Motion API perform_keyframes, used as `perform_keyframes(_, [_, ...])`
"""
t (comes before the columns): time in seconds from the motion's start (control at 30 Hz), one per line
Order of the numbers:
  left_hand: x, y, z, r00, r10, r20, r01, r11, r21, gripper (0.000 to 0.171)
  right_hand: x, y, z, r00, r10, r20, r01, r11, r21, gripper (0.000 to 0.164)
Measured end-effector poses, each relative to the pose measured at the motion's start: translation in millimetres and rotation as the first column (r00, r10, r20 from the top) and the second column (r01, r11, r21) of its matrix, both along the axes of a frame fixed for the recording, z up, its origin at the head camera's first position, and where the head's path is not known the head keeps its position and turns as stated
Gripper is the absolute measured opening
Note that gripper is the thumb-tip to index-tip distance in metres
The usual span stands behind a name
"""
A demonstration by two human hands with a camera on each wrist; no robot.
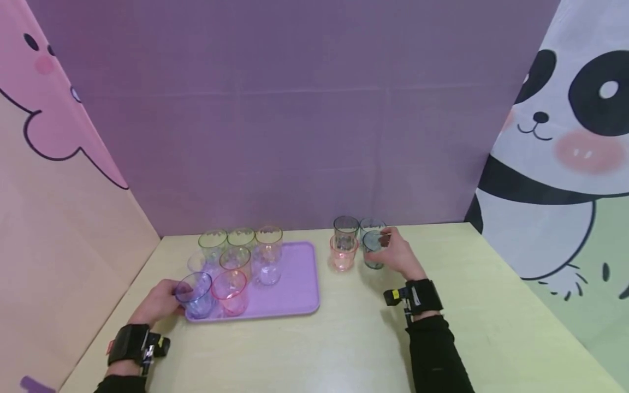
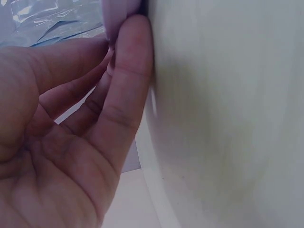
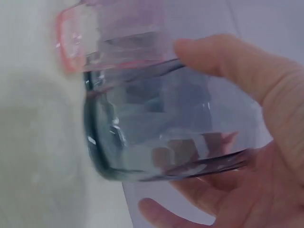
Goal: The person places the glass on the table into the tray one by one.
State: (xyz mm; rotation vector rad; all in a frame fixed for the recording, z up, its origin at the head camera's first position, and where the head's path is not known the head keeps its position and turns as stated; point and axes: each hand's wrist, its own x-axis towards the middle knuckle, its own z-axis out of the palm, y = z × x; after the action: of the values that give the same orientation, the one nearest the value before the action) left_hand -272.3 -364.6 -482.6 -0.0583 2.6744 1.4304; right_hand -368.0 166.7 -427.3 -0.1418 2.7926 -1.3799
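Note:
At its left front corner my left hand (image 1: 158, 303) pinches the rim of a purple tray (image 1: 298, 286); in the left wrist view the thumb and a finger meet at the tray's edge (image 2: 119, 16). Beside that hand, a blue glass (image 1: 197, 300) stands on the tray next to a pink glass (image 1: 231, 300). Off to the right, my right hand (image 1: 402, 255) holds a dark teal glass (image 3: 156, 123) by its sides, thumb on one side and fingers on the other. A pale pink glass (image 1: 342, 258) stands just left of it.
Behind the right hand are a dark grey glass (image 1: 346, 224) and a pale bluish glass (image 1: 369, 224). Several more tinted glasses, including an amber one (image 1: 236, 261), occupy the tray's left half. A purple backdrop (image 1: 295, 136) rises at the table's far edge.

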Motion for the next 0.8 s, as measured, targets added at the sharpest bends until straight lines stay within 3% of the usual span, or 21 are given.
perform_keyframes(0.4, [-1.2,0.0,2.6,1.0,-0.008,0.002,0.008,1.0,-0.018,0.018,-3.6,-6.1,4.0,0.977,-0.088,-0.192,0.036,0.966,-0.256,0.087])
perform_keyframes(0.6, [0.0,0.2,0.9,1.0,0.002,0.009,-0.002,1.0,0.006,0.019,-1.8,-15.2,5.6,0.968,-0.135,-0.211,0.058,0.94,-0.335,0.085])
perform_keyframes(0.8, [-0.7,0.6,0.7,1.0,-0.002,0.006,0.002,1.0,0.019,0.02,0.2,-27.8,8.2,0.949,-0.096,-0.301,-0.065,0.872,-0.485,0.072])
